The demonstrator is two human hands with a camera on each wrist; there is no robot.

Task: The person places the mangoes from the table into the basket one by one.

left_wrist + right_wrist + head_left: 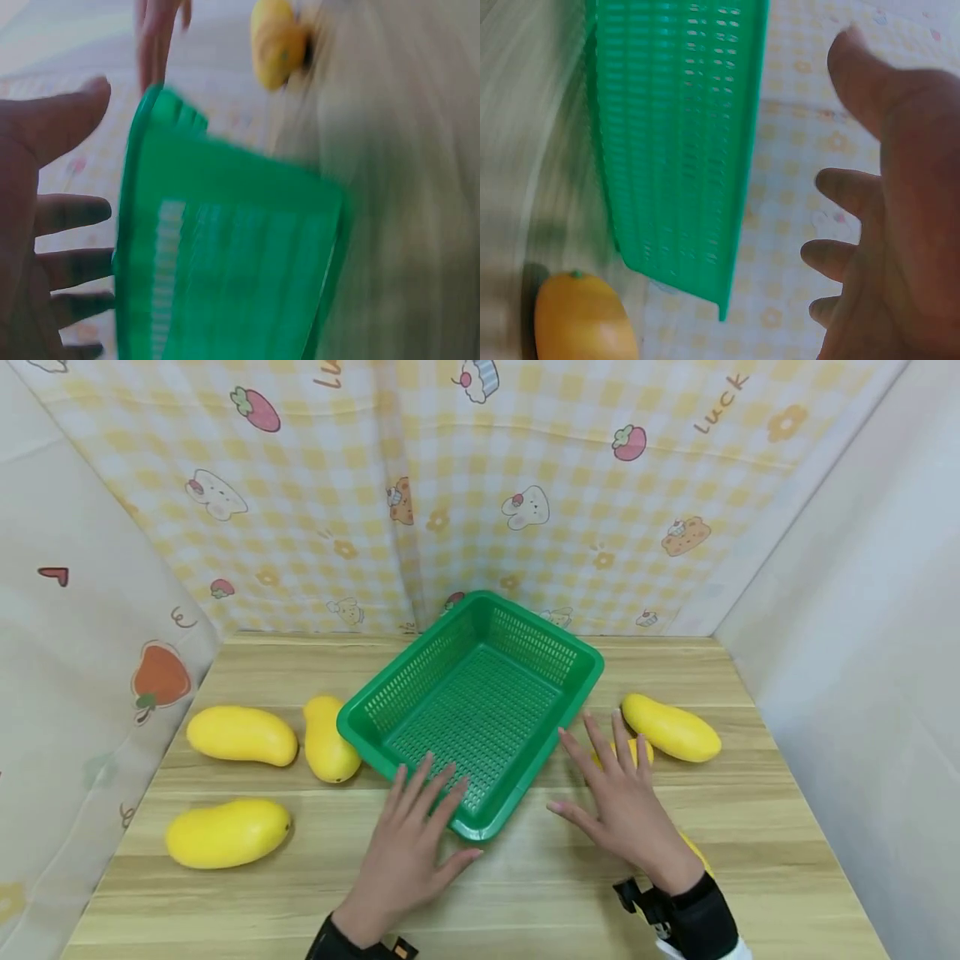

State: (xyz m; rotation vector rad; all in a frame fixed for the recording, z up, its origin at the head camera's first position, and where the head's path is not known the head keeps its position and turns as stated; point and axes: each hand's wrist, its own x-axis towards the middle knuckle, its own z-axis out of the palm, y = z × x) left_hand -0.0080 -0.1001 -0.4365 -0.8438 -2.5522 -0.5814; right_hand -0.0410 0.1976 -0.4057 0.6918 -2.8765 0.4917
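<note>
A green plastic basket (480,710) with mesh walls sits at an angle on the wooden table, nothing inside it. My left hand (408,843) is at its near-left rim, fingers straight and spread, with fingertips overlapping the rim in the head view. To the right of the basket, my right hand (626,806) hovers with fingers spread and nothing held. Beneath its fingers a yellow mango (622,752) is partly hidden, and another mango (696,852) shows from under the wrist. In the right wrist view, a mango (585,322) lies below the basket's side wall (667,150).
On the left lie three mangoes: one at the back (242,735), one beside the basket (328,739) and one nearer the front (228,833). A further mango (671,727) lies at the right. A checked cloth (480,485) hangs behind the table (510,910), with white cloth at both sides.
</note>
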